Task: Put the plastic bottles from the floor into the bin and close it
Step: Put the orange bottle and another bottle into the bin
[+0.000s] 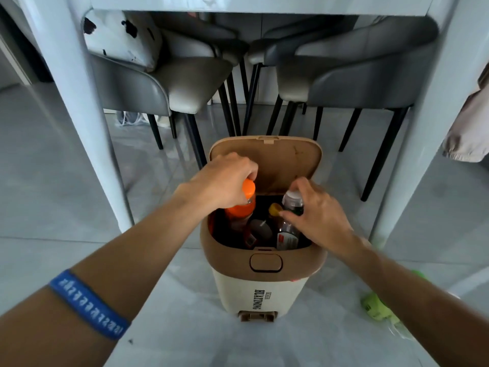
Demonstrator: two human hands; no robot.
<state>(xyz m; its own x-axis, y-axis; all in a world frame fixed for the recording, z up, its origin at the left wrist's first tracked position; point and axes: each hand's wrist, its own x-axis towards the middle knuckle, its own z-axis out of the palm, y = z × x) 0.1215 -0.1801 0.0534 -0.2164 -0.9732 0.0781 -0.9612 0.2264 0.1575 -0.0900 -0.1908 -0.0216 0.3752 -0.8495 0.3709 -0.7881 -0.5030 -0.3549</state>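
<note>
A cream bin (260, 292) with a brown rim stands on the floor in front of me, its lid (288, 160) tipped up at the back. My left hand (225, 181) grips the neck of an orange-capped bottle (244, 202) standing in the bin's left side. My right hand (317, 215) holds a white-capped dark bottle (293, 201) over the right side. Beside it in the bin stands a yellow-capped bottle (275, 210). A green plastic bottle (375, 307) lies on the floor at the right, partly hidden by my right forearm.
A white table's legs (87, 107) stand left and right of the bin. Grey chairs (344, 67) with thin black legs are tucked under the table behind it. A beige cloth (468, 128) hangs at the right edge. The floor is pale glossy tile.
</note>
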